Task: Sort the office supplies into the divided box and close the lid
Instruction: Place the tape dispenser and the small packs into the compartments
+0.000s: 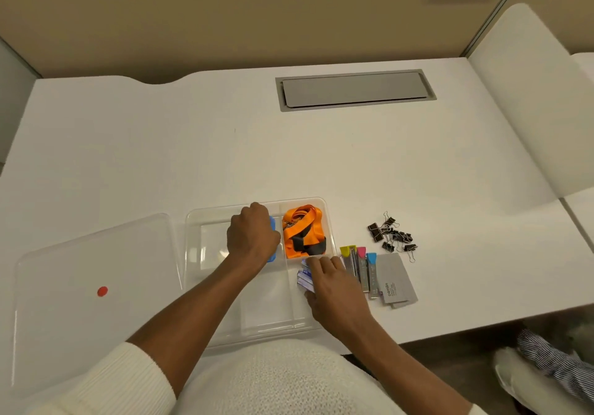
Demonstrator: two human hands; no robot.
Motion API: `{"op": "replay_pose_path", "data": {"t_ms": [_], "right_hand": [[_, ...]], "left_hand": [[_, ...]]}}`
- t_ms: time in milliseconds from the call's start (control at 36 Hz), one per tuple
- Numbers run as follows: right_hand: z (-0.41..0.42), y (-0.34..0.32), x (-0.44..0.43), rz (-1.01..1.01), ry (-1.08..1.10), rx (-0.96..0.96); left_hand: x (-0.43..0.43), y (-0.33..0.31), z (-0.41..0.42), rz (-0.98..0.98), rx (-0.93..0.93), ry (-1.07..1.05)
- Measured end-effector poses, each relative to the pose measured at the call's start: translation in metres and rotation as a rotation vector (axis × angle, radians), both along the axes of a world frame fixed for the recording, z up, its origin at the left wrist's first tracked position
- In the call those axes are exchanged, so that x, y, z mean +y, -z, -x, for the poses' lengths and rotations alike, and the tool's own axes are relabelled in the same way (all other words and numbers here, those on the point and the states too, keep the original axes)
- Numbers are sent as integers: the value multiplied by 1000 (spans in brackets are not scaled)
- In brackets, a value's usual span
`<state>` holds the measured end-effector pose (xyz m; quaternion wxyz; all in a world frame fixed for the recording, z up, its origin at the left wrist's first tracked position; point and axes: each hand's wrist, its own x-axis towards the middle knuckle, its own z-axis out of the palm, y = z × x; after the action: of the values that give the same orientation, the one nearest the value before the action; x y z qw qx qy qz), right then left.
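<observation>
A clear divided box [193,241] sits at the desk's near edge. An orange lanyard [303,231] fills its far right compartment. My left hand [252,237] is closed around a blue object [272,237] inside the far middle compartment. My right hand [334,289] rests over the near right compartment with small purple-and-white packets [305,278] under its fingers. The clear lid [93,286], marked with a red dot, lies flat to the left of the box.
Right of the box lie lead tubes with yellow, pink and blue caps [360,266], grey cards [397,281] and a pile of black binder clips [392,234]. A grey cable hatch [353,88] sits at the back. The desk edge runs just below the cards.
</observation>
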<state>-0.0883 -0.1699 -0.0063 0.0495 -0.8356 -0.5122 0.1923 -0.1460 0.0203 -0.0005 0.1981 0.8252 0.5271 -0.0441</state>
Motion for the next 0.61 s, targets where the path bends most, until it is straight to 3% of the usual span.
{"op": "replay_pose_path", "data": {"t_ms": [167,611], "right_hand": [[15,8,7,35,131,42],[15,11,4,9,173,154]], "left_hand": [[4,3,-4,4,7,-16],[-6,1,9,-4,37,70]]}}
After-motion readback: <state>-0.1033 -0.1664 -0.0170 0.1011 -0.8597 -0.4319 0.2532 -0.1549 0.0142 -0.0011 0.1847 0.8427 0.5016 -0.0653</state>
